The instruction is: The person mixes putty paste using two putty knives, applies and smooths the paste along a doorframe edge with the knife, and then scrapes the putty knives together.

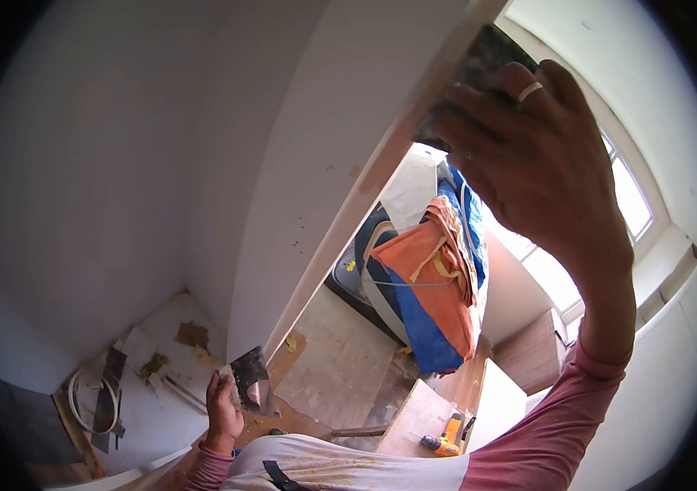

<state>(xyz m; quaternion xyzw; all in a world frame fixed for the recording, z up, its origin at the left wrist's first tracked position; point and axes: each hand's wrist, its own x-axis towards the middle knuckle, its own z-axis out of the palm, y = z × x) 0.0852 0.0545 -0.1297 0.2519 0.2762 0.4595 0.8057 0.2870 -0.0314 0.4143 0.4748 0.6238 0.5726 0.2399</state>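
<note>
My right hand (528,147), with a ring on one finger, grips a dark, smeared flat blade (487,61). It presses this blade against the upper part of a long pale panel edge (348,204) that runs diagonally down to the left. Lower down, my left hand (224,409) holds a second dark scraper plate (248,380) near the bottom of the panel. A lump of pinkish paste (258,394) sits on that plate. Small dark holes dot the white panel face (308,164).
Orange and blue folded bags (426,254) lie beyond the panel. An orange drill (447,438) rests on a board (418,416) at the lower right. At the lower left, a coiled white strip (74,401) and scraps lie on a white surface (156,417). Windows (631,196) are at the right.
</note>
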